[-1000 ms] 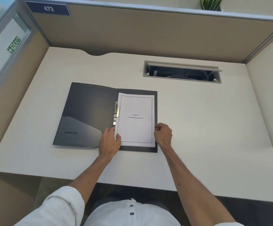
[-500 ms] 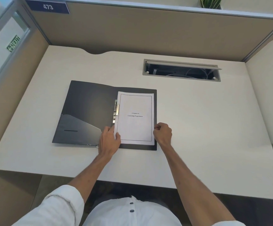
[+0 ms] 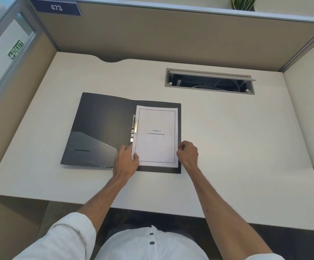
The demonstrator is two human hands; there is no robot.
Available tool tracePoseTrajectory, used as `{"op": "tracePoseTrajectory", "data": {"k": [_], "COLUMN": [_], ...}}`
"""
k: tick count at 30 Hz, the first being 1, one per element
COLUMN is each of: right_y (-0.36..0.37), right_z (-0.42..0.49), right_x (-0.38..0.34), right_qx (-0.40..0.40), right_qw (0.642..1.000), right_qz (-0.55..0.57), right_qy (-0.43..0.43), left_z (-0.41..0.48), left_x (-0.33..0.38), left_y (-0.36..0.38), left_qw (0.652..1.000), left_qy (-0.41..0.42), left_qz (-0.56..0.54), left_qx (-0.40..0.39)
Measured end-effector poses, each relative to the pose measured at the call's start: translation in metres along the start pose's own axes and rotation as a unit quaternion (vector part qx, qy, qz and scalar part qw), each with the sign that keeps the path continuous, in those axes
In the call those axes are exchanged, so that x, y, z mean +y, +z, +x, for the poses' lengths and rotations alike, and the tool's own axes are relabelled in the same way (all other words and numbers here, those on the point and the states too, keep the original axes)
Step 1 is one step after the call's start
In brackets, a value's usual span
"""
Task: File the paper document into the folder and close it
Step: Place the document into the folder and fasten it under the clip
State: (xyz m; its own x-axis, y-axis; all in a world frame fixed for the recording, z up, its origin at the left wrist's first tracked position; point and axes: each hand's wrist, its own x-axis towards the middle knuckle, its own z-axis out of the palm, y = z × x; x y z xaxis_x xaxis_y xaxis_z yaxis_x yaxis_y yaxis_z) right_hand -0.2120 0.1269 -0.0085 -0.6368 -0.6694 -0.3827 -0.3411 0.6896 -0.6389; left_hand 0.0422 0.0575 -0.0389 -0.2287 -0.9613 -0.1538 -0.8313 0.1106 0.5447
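Note:
A black folder [image 3: 100, 126] lies open flat on the desk, its left flap showing an inner pocket. A white paper document [image 3: 156, 145], titled "Chapter 6 Learning Experience", rests on the right half beside the metal clip [image 3: 134, 128] at the spine. My left hand [image 3: 127, 161] grips the document's lower left edge, thumb on top. My right hand [image 3: 188, 153] pinches the lower right edge of the paper.
The cream desk [image 3: 227, 147] sits in a cubicle with tan partition walls [image 3: 171, 38]. An open cable tray [image 3: 209, 82] is recessed at the back right. A plant [image 3: 243, 3] stands above the partition. A plate reading 473 [image 3: 56, 7] hangs at top left.
Both hands stay on the document's lower edges in the same grip. The scene has shifted slightly in view; nothing else visibly moved.

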Motion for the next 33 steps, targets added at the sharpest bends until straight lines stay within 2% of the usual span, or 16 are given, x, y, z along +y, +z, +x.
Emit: {"op": "tracePoseTrajectory", "data": {"k": [6, 12, 17, 19, 21, 25, 29, 33], "right_y": [0.006, 0.006, 0.008, 0.008, 0.010, 0.020, 0.034, 0.043], "right_z": [0.002, -0.006, 0.002, 0.004, 0.007, 0.017, 0.027, 0.033], "right_x": [0.002, -0.003, 0.002, -0.003, -0.012, -0.040, -0.062, -0.071], "right_qx": [0.026, 0.049, 0.063, 0.079, 0.058, -0.043, -0.113, -0.119], "right_qw": [1.000, 0.995, 0.996, 0.992, 0.983, 0.946, 0.916, 0.910], "right_qz": [-0.002, -0.056, -0.044, -0.046, -0.083, -0.181, -0.259, -0.274], "right_qy": [-0.009, -0.069, -0.045, -0.086, -0.154, -0.265, -0.285, -0.286], "left_z": [-0.001, -0.002, 0.001, 0.003, 0.008, 0.023, 0.049, 0.077], "left_x": [0.002, 0.001, -0.001, -0.003, -0.004, -0.003, 0.003, 0.007], "left_y": [-0.001, -0.003, -0.008, -0.012, -0.017, -0.027, -0.038, -0.045], "left_qw": [1.000, 1.000, 1.000, 1.000, 0.999, 0.996, 0.993, 0.989], "left_qy": [-0.006, 0.004, -0.001, -0.001, 0.005, 0.041, 0.084, 0.112], "left_qz": [-0.002, 0.011, 0.005, -0.002, -0.003, 0.040, 0.063, 0.079], "left_qx": [0.010, 0.004, 0.017, 0.029, 0.043, 0.071, 0.061, 0.051]}}
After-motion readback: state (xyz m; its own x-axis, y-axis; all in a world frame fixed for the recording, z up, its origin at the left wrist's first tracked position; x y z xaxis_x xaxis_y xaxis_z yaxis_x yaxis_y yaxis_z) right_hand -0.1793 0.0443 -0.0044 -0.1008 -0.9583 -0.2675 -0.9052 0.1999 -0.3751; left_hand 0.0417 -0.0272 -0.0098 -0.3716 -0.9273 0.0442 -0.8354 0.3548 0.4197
